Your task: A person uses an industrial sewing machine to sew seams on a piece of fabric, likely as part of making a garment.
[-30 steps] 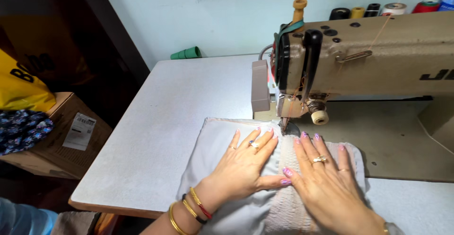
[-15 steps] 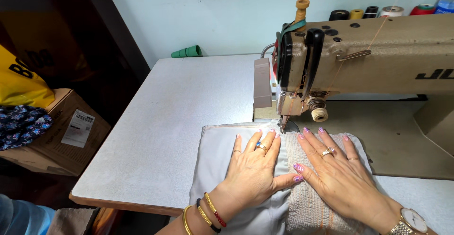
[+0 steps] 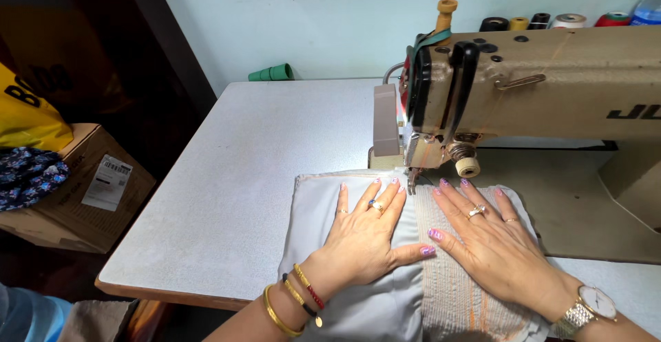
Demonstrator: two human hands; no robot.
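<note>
Head view. 1 pale grey fabric piece with ribbed woven panel (image 3: 358, 294), lower centre of frame, under presser foot of beige industrial sewing machine (image 3: 551, 87). Left hand (image 3: 365, 235) and right hand (image 3: 492, 242): flat on fabric, fingers spread, pinching nothing. White speckled table (image 3: 261, 163).

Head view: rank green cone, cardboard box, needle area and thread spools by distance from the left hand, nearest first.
From the left hand, flat on the grey fabric:
1. Needle area, just past the fingertips, to the right.
2. Green cone, at the table's back edge, against the wall.
3. Cardboard box, off the table, far left.
4. Thread spools, behind the machine, far right.
Cone and box are close to call.
</note>
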